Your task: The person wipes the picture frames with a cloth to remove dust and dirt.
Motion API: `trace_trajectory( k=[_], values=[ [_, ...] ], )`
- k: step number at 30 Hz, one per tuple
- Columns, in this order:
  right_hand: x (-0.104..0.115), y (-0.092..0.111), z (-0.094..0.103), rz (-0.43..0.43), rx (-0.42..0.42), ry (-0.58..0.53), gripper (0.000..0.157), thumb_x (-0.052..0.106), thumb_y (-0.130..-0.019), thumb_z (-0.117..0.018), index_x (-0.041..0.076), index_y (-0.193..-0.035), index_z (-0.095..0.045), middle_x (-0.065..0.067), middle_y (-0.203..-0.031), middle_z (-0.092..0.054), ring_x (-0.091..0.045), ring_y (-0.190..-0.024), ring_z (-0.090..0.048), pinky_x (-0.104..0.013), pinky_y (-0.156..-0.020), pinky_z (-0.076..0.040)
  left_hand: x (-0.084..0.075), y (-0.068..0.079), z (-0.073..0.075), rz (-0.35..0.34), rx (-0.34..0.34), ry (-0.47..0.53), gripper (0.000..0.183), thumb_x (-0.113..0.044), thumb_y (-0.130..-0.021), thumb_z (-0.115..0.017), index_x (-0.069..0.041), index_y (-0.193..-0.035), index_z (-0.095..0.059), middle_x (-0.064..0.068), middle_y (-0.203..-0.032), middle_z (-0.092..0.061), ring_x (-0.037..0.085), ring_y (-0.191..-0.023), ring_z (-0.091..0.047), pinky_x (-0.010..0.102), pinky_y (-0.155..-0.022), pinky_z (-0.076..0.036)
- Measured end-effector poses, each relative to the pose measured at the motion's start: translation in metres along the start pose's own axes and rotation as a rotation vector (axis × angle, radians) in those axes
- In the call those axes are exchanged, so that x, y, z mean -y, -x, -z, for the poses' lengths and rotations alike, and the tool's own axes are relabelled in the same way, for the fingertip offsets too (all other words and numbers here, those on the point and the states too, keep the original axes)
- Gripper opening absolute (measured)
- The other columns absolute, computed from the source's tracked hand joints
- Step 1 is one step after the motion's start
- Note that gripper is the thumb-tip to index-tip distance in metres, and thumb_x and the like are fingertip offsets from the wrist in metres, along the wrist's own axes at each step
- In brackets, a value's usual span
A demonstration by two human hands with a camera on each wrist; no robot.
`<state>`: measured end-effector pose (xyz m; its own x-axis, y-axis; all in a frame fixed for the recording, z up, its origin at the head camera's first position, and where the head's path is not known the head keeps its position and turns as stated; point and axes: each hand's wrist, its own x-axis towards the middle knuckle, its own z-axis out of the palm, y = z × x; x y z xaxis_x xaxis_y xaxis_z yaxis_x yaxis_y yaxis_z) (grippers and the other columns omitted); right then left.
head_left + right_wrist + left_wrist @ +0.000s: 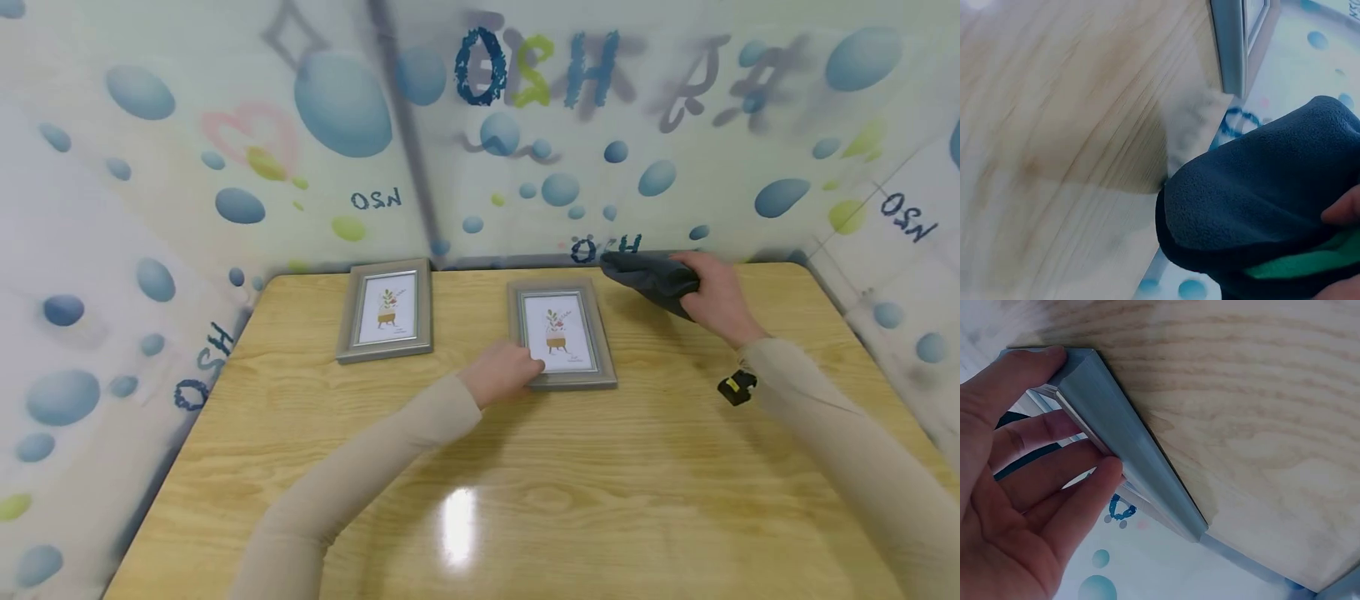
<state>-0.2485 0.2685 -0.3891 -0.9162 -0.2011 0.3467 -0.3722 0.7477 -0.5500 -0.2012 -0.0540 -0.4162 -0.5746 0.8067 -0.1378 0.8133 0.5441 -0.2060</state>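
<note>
The left hand (501,372) is pinching a picture frame (561,327) by one corner, apparently steadying it between the hands, while the right hand (717,297) is gripping a dark cloth (651,278) that presumably needs bringing leftward.

This looks like a booth-like space; the kind of building cannot be told. Walls (435,175) printed with bubbles (342,104) and H2O lettering (591,71) surround the wooden table (570,483) on three sides.
</note>
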Motion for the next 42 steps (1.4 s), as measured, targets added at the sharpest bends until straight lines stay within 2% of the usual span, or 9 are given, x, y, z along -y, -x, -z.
trace_trajectory(
  k=[4,9,15,19,23,29,34,38,42],
  values=[
    [0.012,-0.015,-0.014,-0.025,0.036,0.008,0.050,-0.017,-0.072,-0.047,-0.010,-0.121,-0.057,-0.031,-0.118,-0.056,-0.048,-0.109,-0.050,-0.059,-0.093,-0.038,-0.001,0.006,0.001,0.040,0.038,0.048,0.027,-0.030,-0.083,-0.077,-0.009,-0.098,-0.068,0.003,-0.086,-0.068,0.016,-0.075,-0.064,0.027,-0.062,-0.053],
    [0.030,-0.039,-0.030,-0.036,0.100,0.015,0.049,-0.016,-0.076,-0.045,-0.011,-0.124,-0.054,-0.033,-0.120,-0.054,-0.049,-0.111,-0.049,-0.058,-0.093,-0.039,0.001,0.011,-0.001,0.061,0.038,0.095,0.027,-0.028,-0.081,-0.079,-0.009,-0.096,-0.068,0.003,-0.085,-0.067,0.017,-0.076,-0.063,0.028,-0.062,-0.053],
    [0.043,-0.064,-0.062,-0.040,0.254,0.051,0.046,-0.013,-0.081,-0.047,-0.011,-0.127,-0.051,-0.032,-0.122,-0.053,-0.047,-0.111,-0.050,-0.056,-0.093,-0.040,0.002,0.017,-0.003,0.065,0.034,0.152,0.026,-0.026,-0.081,-0.080,-0.008,-0.094,-0.067,0.003,-0.087,-0.066,0.017,-0.079,-0.062,0.028,-0.066,-0.054],
    [0.043,-0.073,-0.089,-0.082,0.431,0.107,0.048,-0.006,-0.086,-0.050,-0.009,-0.134,-0.046,-0.031,-0.131,-0.049,-0.045,-0.120,-0.045,-0.055,-0.099,-0.038,0.003,0.017,-0.005,0.098,0.047,0.165,0.039,-0.028,-0.081,-0.080,-0.002,-0.106,-0.065,0.013,-0.110,-0.064,0.023,-0.100,-0.062,0.029,-0.081,-0.053],
    [0.042,-0.074,-0.105,-0.096,0.566,0.167,0.051,-0.001,-0.090,-0.051,-0.009,-0.139,-0.040,-0.032,-0.136,-0.044,-0.046,-0.124,-0.042,-0.056,-0.101,-0.036,0.005,0.016,-0.005,0.154,0.059,0.160,0.052,-0.032,-0.079,-0.081,0.005,-0.111,-0.063,0.029,-0.135,-0.047,0.038,-0.126,-0.047,0.034,-0.095,-0.047],
    [0.046,-0.080,-0.111,-0.054,0.577,0.225,0.050,-0.001,-0.090,-0.054,-0.008,-0.138,-0.042,-0.031,-0.132,-0.047,-0.045,-0.121,-0.044,-0.054,-0.101,-0.037,0.011,0.015,-0.005,0.176,0.108,0.201,0.036,-0.029,-0.079,-0.081,0.001,-0.095,-0.068,0.033,-0.136,-0.044,0.044,-0.132,-0.036,0.037,-0.106,-0.034],
    [0.061,-0.088,-0.117,-0.009,0.607,0.281,0.048,0.000,-0.091,-0.055,-0.007,-0.137,-0.044,-0.030,-0.128,-0.051,-0.042,-0.118,-0.048,-0.052,-0.099,-0.039,0.014,0.013,-0.003,0.182,0.134,0.268,0.030,-0.024,-0.079,-0.081,0.000,-0.093,-0.070,0.034,-0.138,-0.041,0.044,-0.133,-0.034,0.037,-0.108,-0.032],
    [0.083,-0.095,-0.135,0.042,0.632,0.289,0.049,0.002,-0.092,-0.055,-0.003,-0.140,-0.043,-0.026,-0.133,-0.049,-0.040,-0.122,-0.047,-0.051,-0.101,-0.038,0.014,0.010,-0.003,0.160,0.138,0.264,0.030,-0.025,-0.078,-0.081,0.000,-0.092,-0.072,0.036,-0.137,-0.041,0.045,-0.132,-0.036,0.037,-0.108,-0.033],
    [0.106,-0.101,-0.158,0.115,0.668,0.274,0.053,0.003,-0.094,-0.051,0.002,-0.146,-0.039,-0.020,-0.145,-0.041,-0.039,-0.132,-0.038,-0.050,-0.107,-0.031,0.016,0.006,-0.004,0.134,0.148,0.252,0.029,-0.026,-0.078,-0.081,-0.002,-0.091,-0.073,0.035,-0.135,-0.044,0.043,-0.132,-0.037,0.038,-0.111,-0.028]
  ],
)
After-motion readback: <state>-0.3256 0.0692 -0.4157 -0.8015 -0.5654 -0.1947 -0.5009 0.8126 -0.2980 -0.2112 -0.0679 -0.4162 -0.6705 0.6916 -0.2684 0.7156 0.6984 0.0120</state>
